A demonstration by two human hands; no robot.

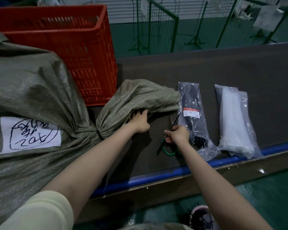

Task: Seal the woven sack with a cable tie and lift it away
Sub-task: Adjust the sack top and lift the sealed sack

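While the left hand (140, 121) grips the sack's (32, 90) flap, the right hand (177, 134) pinches a black tie (172, 126) — just beside.

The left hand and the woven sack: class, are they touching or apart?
Touching. The head view shows the left hand with its fingers tucked under the loose flap of the woven sack, past the black cable tie cinching its neck.
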